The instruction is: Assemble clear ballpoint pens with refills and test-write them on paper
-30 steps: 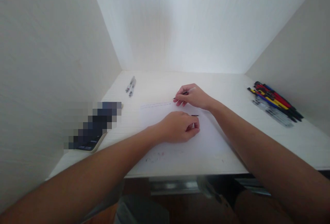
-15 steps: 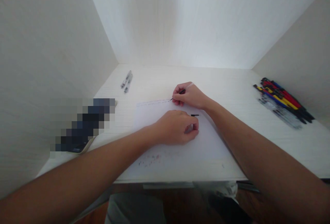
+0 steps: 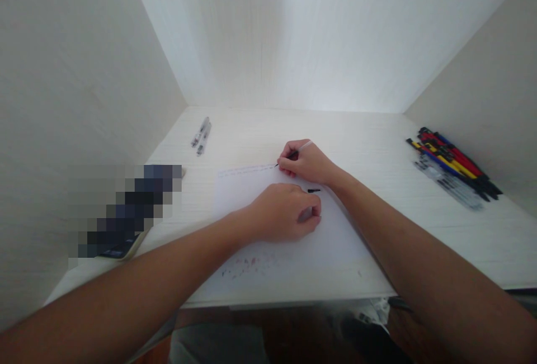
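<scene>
My right hand (image 3: 304,160) is closed around a slim pen (image 3: 292,155) with a clear barrel and a dark front end. The pen's tip meets a white sheet of paper (image 3: 335,235) at the end of small handwriting (image 3: 245,171) along its far edge. Across the middle of the sheet rests my left hand (image 3: 285,212), its fingers curled and thumb near the index finger, with nothing visible inside. A small black pen cap (image 3: 314,190) is just beyond the left knuckles; whether it touches them I cannot tell.
Two clear pens (image 3: 201,136) lie at the back left. A phone (image 3: 121,249), mostly blurred out by pixelation, is by the left wall. On the right is a pile of red, yellow, blue and clear pens (image 3: 455,162). Coloured marks (image 3: 251,263) show near the desk's front edge (image 3: 293,300).
The whole view has shifted slightly. My right hand with the pen has moved a little rightward along the line of writing. My left hand stays in place on the sheet.
</scene>
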`<state>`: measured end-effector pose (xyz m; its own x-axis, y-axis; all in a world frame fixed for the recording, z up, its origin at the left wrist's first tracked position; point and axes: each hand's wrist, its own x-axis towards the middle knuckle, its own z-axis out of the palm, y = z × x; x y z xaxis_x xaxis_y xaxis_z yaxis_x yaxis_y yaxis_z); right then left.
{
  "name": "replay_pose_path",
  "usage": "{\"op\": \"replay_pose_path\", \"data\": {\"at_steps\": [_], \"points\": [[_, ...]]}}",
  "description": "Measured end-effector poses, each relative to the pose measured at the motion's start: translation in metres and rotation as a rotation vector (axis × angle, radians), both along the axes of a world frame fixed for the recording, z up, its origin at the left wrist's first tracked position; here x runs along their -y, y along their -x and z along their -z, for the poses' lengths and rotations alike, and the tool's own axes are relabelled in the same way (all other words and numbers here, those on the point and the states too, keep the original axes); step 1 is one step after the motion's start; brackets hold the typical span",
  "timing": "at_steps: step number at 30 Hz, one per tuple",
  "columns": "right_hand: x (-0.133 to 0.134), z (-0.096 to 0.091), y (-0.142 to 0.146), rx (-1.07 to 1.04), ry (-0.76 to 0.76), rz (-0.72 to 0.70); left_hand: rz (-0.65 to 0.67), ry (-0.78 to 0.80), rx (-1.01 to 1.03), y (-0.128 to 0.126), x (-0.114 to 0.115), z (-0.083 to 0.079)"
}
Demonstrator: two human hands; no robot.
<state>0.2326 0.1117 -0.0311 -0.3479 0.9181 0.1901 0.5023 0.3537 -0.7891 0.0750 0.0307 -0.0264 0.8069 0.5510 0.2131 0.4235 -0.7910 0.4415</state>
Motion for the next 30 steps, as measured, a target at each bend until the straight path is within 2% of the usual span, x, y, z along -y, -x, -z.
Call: {"op": "replay_pose_path", "data": {"at_steps": [20,30], "points": [[-0.0018,0.004,-0.0013,-0.013,0.044,-0.02,0.005,0.031,0.008,0.0,-0.0016,0.0005],[-0.0035,0.0065,-0.0005,-0.005,0.009,-0.003,0.006,0.033,0.005,-0.0002,-0.0009,-0.0009]]}}
